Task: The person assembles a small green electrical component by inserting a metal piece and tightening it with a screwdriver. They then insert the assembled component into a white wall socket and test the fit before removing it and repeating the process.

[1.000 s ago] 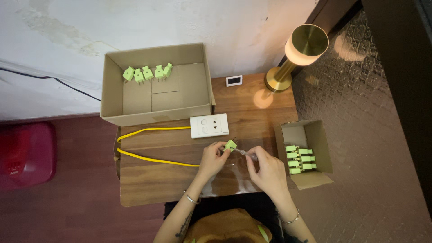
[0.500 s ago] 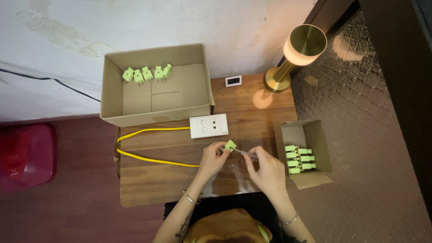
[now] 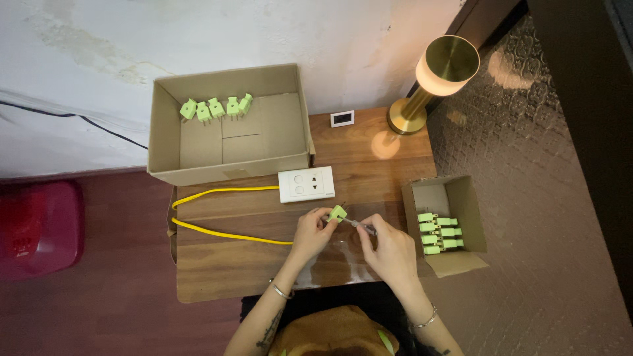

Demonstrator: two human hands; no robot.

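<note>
My left hand (image 3: 313,229) holds a small light-green plug (image 3: 337,213) just above the wooden table (image 3: 224,270). My right hand (image 3: 389,247) grips a thin screwdriver (image 3: 361,226) whose tip points at the plug. The two hands are close together near the table's front middle. A yellow cable (image 3: 217,231) runs from the left side of the table toward my left hand. A white socket strip (image 3: 306,184) lies just behind the plug.
A large open cardboard box (image 3: 227,125) at the back left holds several green plugs (image 3: 216,108). A small box (image 3: 445,224) at the right edge holds more green plugs. A brass lamp (image 3: 428,79) glows at the back right, with a small white device (image 3: 342,118) beside it. A red seat (image 3: 39,227) stands at the left.
</note>
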